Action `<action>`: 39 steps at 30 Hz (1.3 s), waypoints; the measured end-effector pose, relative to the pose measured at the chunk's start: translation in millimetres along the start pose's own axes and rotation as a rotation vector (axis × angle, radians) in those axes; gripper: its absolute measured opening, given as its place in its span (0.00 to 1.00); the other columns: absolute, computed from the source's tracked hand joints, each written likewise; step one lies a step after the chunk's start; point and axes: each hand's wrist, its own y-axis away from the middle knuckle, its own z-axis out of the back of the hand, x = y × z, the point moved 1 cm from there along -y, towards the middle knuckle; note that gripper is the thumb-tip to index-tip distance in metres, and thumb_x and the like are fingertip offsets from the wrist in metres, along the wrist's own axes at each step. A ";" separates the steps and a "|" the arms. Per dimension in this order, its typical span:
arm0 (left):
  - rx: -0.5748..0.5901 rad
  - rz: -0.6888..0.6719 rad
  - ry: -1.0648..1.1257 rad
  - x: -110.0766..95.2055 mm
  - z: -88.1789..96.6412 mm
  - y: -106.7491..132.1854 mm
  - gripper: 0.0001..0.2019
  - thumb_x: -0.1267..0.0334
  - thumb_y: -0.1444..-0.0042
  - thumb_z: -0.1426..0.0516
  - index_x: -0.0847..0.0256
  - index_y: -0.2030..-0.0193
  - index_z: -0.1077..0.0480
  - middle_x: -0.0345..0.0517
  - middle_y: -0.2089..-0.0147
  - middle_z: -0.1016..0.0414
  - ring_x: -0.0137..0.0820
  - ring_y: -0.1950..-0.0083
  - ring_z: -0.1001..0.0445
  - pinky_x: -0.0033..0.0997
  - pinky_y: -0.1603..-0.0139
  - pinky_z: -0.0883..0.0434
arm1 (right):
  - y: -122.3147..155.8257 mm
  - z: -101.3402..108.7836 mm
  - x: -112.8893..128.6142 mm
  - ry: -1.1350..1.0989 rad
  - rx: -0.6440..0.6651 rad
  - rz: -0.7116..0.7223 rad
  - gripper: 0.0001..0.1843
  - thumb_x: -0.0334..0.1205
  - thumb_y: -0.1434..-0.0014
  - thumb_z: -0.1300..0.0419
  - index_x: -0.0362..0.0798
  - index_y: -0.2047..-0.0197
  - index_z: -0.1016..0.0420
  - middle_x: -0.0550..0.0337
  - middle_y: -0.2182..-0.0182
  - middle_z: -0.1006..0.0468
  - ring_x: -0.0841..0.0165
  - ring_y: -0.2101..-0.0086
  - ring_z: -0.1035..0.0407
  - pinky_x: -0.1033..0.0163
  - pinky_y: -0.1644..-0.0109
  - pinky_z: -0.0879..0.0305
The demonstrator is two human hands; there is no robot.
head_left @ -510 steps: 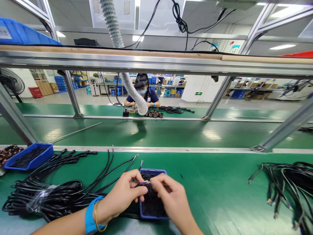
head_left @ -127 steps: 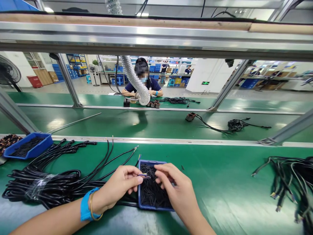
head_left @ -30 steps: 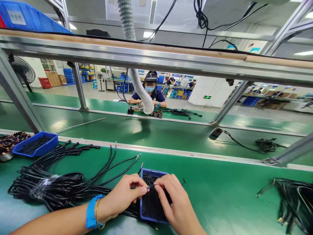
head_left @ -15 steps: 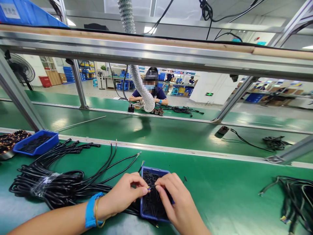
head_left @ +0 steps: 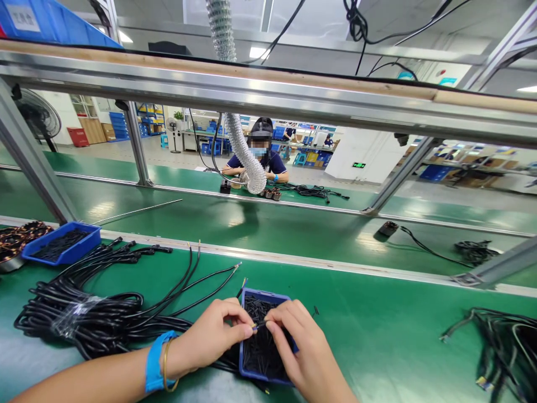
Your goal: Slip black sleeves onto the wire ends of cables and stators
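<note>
Over a small blue bin (head_left: 241,350), my two hands almost meet at the fingertips. My left hand (head_left: 210,333), with a blue band at its wrist, pinches the thin coloured wires (head_left: 254,328) at the end of a cable. Between thumb and forefinger, my right hand (head_left: 304,347) grips a short black tube (head_left: 262,323) against those wires. How far the tube sits over them is too small to tell. Many similar black tube pieces (head_left: 260,355) fill the bin. Left of my hands lies a bundle of black cables (head_left: 96,319), wrapped in clear film.
Another blue bin (head_left: 86,254) stands at the left beside copper-wound parts (head_left: 25,240). More cables (head_left: 503,341) lie at the right. A metal frame rail (head_left: 268,257) crosses behind my hands. Across the bench sits a co-worker (head_left: 277,166), behind a flexible duct (head_left: 245,151).
The view has shifted slightly. Both hands keep their pinch over the bin, with only a tiny movement at the fingertips.
</note>
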 end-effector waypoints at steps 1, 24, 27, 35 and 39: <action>-0.004 0.003 -0.001 0.4 0.2 -0.3 0.09 0.57 0.46 0.37 0.61 0.67 0.21 0.40 0.66 0.32 0.30 0.66 0.35 0.29 0.64 0.36 | -0.1 0.2 0.0 0.001 0.006 0.001 0.08 0.29 0.31 0.47 0.51 0.58 0.30 0.58 0.66 0.25 0.65 0.65 0.30 0.59 0.62 0.30; -0.002 0.002 0.016 -1.9 0.8 0.7 0.09 0.58 0.48 0.37 0.61 0.67 0.20 0.41 0.66 0.29 0.32 0.63 0.33 0.31 0.60 0.37 | -0.6 3.9 6.3 -0.020 -0.022 -0.017 0.09 0.29 0.31 0.47 0.51 0.60 0.30 0.58 0.67 0.25 0.64 0.66 0.31 0.60 0.62 0.32; -0.005 0.011 0.017 -2.5 1.8 0.9 0.08 0.58 0.48 0.37 0.61 0.67 0.20 0.41 0.66 0.30 0.31 0.64 0.34 0.30 0.61 0.37 | -2.0 4.1 4.6 -0.029 -0.021 -0.027 0.09 0.29 0.31 0.47 0.51 0.60 0.31 0.59 0.66 0.25 0.65 0.66 0.31 0.60 0.62 0.32; 0.014 0.017 0.084 0.8 0.7 -1.4 0.12 0.55 0.49 0.36 0.63 0.66 0.20 0.40 0.66 0.31 0.27 0.70 0.35 0.28 0.69 0.37 | -0.7 -2.6 5.8 -0.047 -0.005 -0.014 0.08 0.29 0.31 0.47 0.51 0.60 0.31 0.60 0.67 0.25 0.66 0.66 0.32 0.60 0.61 0.34; 0.003 0.044 0.122 1.8 2.0 -2.5 0.11 0.57 0.50 0.35 0.63 0.67 0.21 0.39 0.66 0.31 0.26 0.73 0.34 0.27 0.71 0.37 | 0.5 -7.2 8.2 -0.043 -0.007 -0.016 0.09 0.29 0.31 0.46 0.50 0.62 0.31 0.60 0.68 0.26 0.66 0.67 0.33 0.61 0.64 0.34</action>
